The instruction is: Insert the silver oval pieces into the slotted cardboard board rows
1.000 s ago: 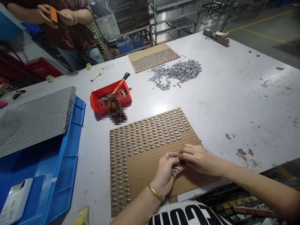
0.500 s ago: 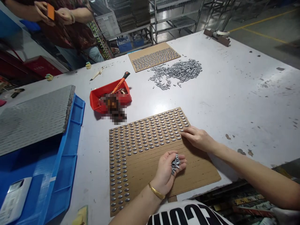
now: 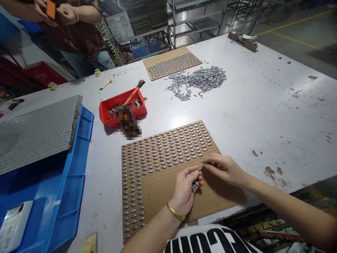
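Note:
My left hand (image 3: 183, 191) is curled around a small heap of silver oval metal pieces (image 3: 195, 183), low over the cardboard sheet (image 3: 165, 189). At its fingertips shows one oval piece (image 3: 199, 169), and the pinched fingertips of my right hand (image 3: 222, 168) meet it there. How firmly the right fingers grip it is hard to see. Close-set rows of the same pieces (image 3: 163, 149) cover the sheet's far part and a strip down its left side. The lower right part of the sheet is bare brown board, partly under my hands.
Farther back lie a loose pile of oval pieces (image 3: 207, 78) and a second cardboard sheet (image 3: 168, 54) with rows on it. A red bin (image 3: 106, 111) holds an orange-handled tool (image 3: 134, 92). At left stands a blue crate (image 3: 71, 189). Another person (image 3: 76, 38) stands beyond the table.
My right hand has left the right end of the rows and come down and left to my left hand. The left fingers have curled further over the pieces.

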A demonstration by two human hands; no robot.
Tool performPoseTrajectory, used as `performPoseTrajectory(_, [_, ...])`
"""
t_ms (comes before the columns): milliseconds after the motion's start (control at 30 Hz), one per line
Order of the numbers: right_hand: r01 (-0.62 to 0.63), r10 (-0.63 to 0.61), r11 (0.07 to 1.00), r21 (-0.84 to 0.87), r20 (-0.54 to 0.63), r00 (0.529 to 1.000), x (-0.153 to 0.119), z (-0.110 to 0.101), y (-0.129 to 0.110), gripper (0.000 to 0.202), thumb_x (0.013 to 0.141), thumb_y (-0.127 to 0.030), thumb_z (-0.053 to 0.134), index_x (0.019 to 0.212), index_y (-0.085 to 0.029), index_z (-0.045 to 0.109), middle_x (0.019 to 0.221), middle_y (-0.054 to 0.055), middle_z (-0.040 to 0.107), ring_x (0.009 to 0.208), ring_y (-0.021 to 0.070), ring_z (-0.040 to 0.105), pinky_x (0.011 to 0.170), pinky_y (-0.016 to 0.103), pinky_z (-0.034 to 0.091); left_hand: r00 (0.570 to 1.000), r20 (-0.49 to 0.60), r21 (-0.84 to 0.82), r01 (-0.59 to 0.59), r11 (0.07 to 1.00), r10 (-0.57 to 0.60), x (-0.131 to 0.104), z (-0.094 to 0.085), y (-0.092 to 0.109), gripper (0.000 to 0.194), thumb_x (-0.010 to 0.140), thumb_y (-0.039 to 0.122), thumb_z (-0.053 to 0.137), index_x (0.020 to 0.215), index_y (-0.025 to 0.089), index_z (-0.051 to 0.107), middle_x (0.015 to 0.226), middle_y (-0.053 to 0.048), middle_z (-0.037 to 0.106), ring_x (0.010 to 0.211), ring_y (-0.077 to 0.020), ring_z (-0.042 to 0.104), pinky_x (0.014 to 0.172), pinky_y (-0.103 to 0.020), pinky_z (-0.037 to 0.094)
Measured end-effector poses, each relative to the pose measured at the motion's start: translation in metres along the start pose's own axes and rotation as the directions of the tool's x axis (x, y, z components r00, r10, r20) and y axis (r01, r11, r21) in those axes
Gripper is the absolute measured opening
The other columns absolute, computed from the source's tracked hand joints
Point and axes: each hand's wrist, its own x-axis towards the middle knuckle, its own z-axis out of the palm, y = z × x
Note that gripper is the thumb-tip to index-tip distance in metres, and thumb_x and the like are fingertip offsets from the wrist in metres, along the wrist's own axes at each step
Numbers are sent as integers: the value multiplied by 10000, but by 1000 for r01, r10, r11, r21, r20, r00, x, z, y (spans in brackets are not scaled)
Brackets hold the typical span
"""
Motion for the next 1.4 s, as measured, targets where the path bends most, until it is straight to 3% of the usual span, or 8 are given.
performPoseTrajectory(300, [-233, 199, 933, 274, 148, 969, -11, 9, -13, 141, 896, -256, 533, 874, -186, 653, 754, 11, 648, 666, 128, 594, 576, 221, 470, 1000, 29, 145, -8, 989, 4, 1, 4, -2, 330, 617, 306, 811, 825, 122, 634, 625, -9, 615, 486, -75, 535, 497, -190, 396])
performPoseTrajectory(467, [16, -16, 996, -90, -2, 1000, -9, -3, 13, 181, 921, -228, 477, 975, -197, 647, 866, 67, 650, 772, 166, 610, 681, 286, 511, 999, -13, 6, -38, 999, 38, -1, 6, -2, 318, 768, 358, 668, 977, 125, 609, 839, -93, 676, 646, -138, 626, 543, -230, 465])
performPoseTrajectory(600, [169, -184, 901, -400, 1, 983, -2, -10, 45, 256, 939, -183, 397, 1031, -202, 636, 960, 97, 658, 851, 183, 616, 722, 314, 534, 1000, -27, -28, 14, 1000, -14, -4, 6, -3, 281, 760, 234, 635, 1010, 121, 575, 884, -116, 680, 701, -169, 654, 580, -258, 493])
performPoseTrajectory(800, [260, -237, 814, -519, 112, 965, 8, -11, 57, 294, 918, -108, 388, 1061, -206, 626, 1008, 87, 651, 914, 182, 605, 747, 300, 533, 999, 10, -6, 32, 999, -32, -10, 10, -5, 263, 740, 258, 684, 926, 165, 524, 852, -90, 680, 687, -158, 648, 573, -243, 477])
performPoseTrajectory(1000, [289, -233, 789, -543, 171, 957, 12, -14, 54, 280, 899, -79, 401, 982, -184, 647, 997, 101, 642, 895, 198, 590, 753, 324, 524, 999, 16, 23, 35, 999, -35, -7, 7, -4, 306, 700, 287, 750, 930, 128, 626, 709, -32, 631, 577, -89, 563, 548, -204, 448])
performPoseTrajectory(1167, [249, -216, 858, -450, 124, 968, 14, -19, 51, 269, 920, -117, 393, 1031, -193, 626, 1006, 98, 639, 905, 202, 602, 747, 327, 527, 999, 4, -4, 33, 999, -33, -4, 8, -2, 315, 701, 251, 747, 971, 112, 660, 795, -63, 653, 648, -104, 597, 584, -210, 468])
performPoseTrajectory(1333, [61, -72, 988, -141, -71, 995, 3, -19, 31, 187, 927, -221, 469, 1051, -209, 610, 964, 76, 654, 859, 182, 625, 737, 300, 526, 1000, 3, -2, 3, 1000, -3, 1, 6, -2, 273, 678, 243, 769, 888, 132, 636, 809, -69, 671, 665, -117, 615, 604, -223, 474])
performPoseTrajectory(1400, [2, -3, 1000, -25, -75, 997, -5, -13, 18, 174, 925, -246, 484, 1031, -208, 616, 938, 70, 664, 832, 178, 625, 722, 299, 524, 1000, 3, 11, -2, 1000, 2, 3, 6, -3, 277, 670, 256, 777, 875, 133, 637, 762, -52, 663, 632, -105, 602, 584, -210, 459])
